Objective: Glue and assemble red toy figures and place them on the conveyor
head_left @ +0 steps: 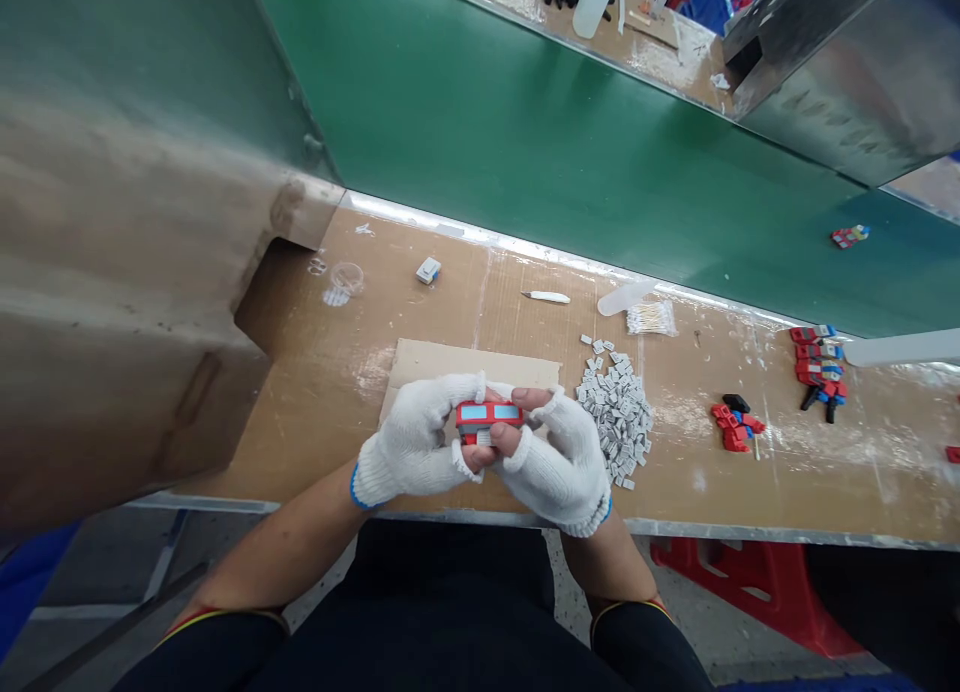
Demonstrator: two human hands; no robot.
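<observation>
A red and grey toy part (489, 413) with two light-blue windows is held between both hands above a cardboard sheet (480, 360). My left hand (427, 432), in a white fingerless glove, grips its left end. Gloved the same way, my right hand (553, 452) pinches the right end, its thumb on the lower front near a small light-grey piece. Just right of that hand lies a heap of small grey pieces (616, 412). The fingertips behind the toy part are partly hidden.
A white-handled knife (547, 297), a pack of cotton swabs (651, 318) and a small white block (428, 270) lie farther back. Red toy parts (736, 427) sit to the right. A metal housing (112, 272) stands at the left; a green belt (570, 162) runs behind.
</observation>
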